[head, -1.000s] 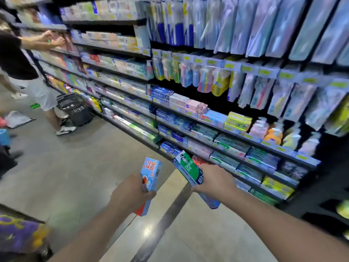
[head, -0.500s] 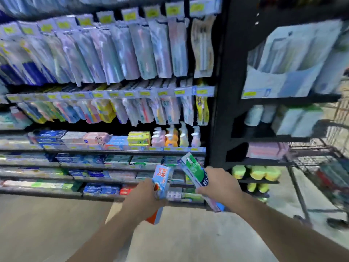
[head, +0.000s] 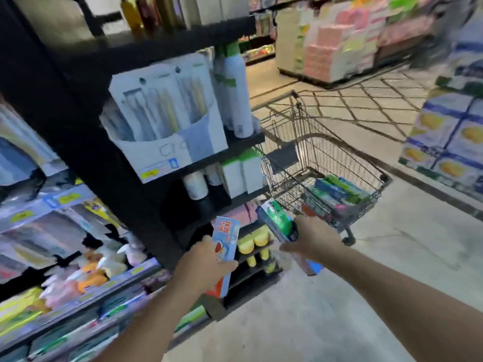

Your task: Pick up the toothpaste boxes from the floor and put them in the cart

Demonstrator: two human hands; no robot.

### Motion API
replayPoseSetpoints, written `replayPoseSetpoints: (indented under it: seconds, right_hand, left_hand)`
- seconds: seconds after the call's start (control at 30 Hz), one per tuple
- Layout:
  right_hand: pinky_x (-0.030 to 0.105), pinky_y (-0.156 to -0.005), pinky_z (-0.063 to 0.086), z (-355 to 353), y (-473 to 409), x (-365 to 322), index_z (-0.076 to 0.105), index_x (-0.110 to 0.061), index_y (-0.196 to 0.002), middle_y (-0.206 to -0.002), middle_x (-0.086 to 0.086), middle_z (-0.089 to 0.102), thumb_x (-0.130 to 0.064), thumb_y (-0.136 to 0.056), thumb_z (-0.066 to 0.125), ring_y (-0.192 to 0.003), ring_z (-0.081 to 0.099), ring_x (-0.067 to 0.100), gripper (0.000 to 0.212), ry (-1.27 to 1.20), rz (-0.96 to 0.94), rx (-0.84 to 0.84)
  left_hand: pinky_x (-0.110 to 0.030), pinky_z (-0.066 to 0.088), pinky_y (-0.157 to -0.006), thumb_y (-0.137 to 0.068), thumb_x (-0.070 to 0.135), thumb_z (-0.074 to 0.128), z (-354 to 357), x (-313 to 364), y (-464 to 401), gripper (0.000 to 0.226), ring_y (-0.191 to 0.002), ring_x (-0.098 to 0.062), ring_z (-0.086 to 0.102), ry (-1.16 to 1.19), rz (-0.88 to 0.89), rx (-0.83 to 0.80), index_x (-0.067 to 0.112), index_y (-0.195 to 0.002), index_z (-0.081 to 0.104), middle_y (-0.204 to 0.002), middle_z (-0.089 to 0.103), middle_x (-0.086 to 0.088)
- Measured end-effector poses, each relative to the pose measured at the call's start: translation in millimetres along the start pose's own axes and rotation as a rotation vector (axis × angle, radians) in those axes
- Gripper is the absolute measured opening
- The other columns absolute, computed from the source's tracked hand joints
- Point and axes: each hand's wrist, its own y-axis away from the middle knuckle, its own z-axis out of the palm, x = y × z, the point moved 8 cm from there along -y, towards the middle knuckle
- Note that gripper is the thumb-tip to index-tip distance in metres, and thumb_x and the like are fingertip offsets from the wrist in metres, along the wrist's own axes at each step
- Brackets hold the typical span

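Observation:
My left hand grips a light blue toothpaste box with red print, held upright in front of the shelf end. My right hand is closed around a blue and green toothpaste box, tilted with its top toward the shelves. Ahead and to the right stands a wire shopping cart, with several green and blue boxes lying in its basket. Both hands are short of the cart, the right one close to its near corner.
A black shelf unit with toothbrush packs and white bottles stands to the left of the cart. Lower shelves of boxes and bottles run along the left. Stacked goods line the right side, and more pallets stand far ahead.
The view has swung right from the toothpaste shelves to the shelf end and the cart. The cart is now near and in full view. Both hands still hold their boxes.

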Motion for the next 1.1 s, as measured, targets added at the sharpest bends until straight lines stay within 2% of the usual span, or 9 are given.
replayPoseSetpoints:
  seconds: [0.13,0.27,0.33,0.47,0.57,0.63,0.73,0.9,1.1]
  right_hand:
    - [0.031,-0.060,0.043,-18,-22,65,0.056,-0.026,-0.104,-0.094,-0.002,0.064,-0.067,-0.066,0.074,-0.082,0.059,0.021,0.059,-0.018,0.159,0.026]
    - [0.033,-0.062,0.044,-33,-54,110,0.054,-0.024,-0.106,-0.097,0.001,0.064,-0.065,-0.069,0.074,-0.081,0.056,0.022,0.059,0.023,0.239,0.033]
    - [0.033,-0.062,0.043,-46,-73,129,0.051,-0.024,-0.103,-0.100,0.002,0.064,-0.065,-0.070,0.074,-0.085,0.057,0.023,0.058,0.050,0.278,0.043]
    - [0.031,-0.052,0.036,-75,-114,167,0.046,-0.025,-0.084,-0.080,-0.004,0.055,-0.067,-0.069,0.072,-0.075,0.054,0.019,0.051,0.082,0.406,0.063]
    - [0.032,-0.059,0.045,-97,-141,189,0.051,-0.025,-0.087,-0.078,-0.006,0.054,-0.068,-0.067,0.073,-0.075,0.056,0.018,0.053,0.078,0.476,0.074]
    - [0.032,-0.063,0.049,-106,-158,203,0.055,-0.026,-0.093,-0.085,-0.004,0.061,-0.070,-0.064,0.075,-0.078,0.059,0.018,0.057,0.055,0.514,0.094]
    - [0.029,-0.061,0.046,-113,-178,224,0.055,-0.027,-0.095,-0.088,-0.005,0.061,-0.070,-0.063,0.075,-0.079,0.058,0.019,0.058,0.027,0.556,0.089]
    - [0.028,-0.050,0.032,-118,-213,254,0.046,-0.026,-0.078,-0.077,-0.007,0.053,-0.064,-0.068,0.077,-0.070,0.052,0.016,0.050,0.037,0.573,0.053]
    - [0.029,-0.052,0.035,-114,-277,296,0.046,-0.021,-0.079,-0.076,-0.004,0.054,-0.062,-0.072,0.075,-0.064,0.049,0.013,0.050,0.058,0.560,-0.037]
  left_hand:
    - [-0.030,0.047,-0.070,-0.070,0.060,0.072,34,64,-56,0.066,-0.097,-0.021,0.062,0.076,0.133,-0.112,0.023,-0.117,0.045,-0.111,0.063,0.004]
    - [-0.034,0.051,-0.071,-0.072,0.061,0.070,65,124,-109,0.057,-0.094,-0.023,0.064,0.005,0.248,-0.206,0.019,-0.104,0.048,-0.101,0.065,-0.002]
    - [-0.034,0.049,-0.071,-0.072,0.064,0.068,76,148,-140,0.060,-0.093,-0.025,0.062,-0.021,0.283,-0.234,0.018,-0.105,0.047,-0.101,0.061,-0.003]
    - [-0.035,0.051,-0.068,-0.073,0.068,0.066,80,200,-202,0.067,-0.084,-0.019,0.058,-0.036,0.374,-0.257,0.016,-0.110,0.046,-0.099,0.057,-0.001]
    - [-0.032,0.049,-0.063,-0.076,0.066,0.067,84,232,-241,0.063,-0.079,-0.013,0.056,-0.002,0.406,-0.302,0.017,-0.109,0.043,-0.100,0.057,0.004]
    - [-0.029,0.043,-0.055,-0.076,0.063,0.068,89,251,-263,0.056,-0.072,-0.010,0.054,0.028,0.426,-0.324,0.020,-0.103,0.044,-0.090,0.054,0.006]
    - [-0.027,0.036,-0.051,-0.076,0.062,0.068,97,273,-288,0.055,-0.069,-0.010,0.052,0.012,0.462,-0.356,0.022,-0.103,0.044,-0.084,0.051,0.007]
    - [-0.025,0.037,-0.051,-0.076,0.063,0.070,107,290,-321,0.054,-0.069,-0.011,0.053,0.051,0.433,-0.393,0.021,-0.101,0.045,-0.083,0.051,0.008]
    - [-0.023,0.040,-0.053,-0.077,0.060,0.070,126,308,-365,0.051,-0.071,-0.004,0.054,0.094,0.351,-0.437,0.025,-0.105,0.045,-0.086,0.052,0.012]
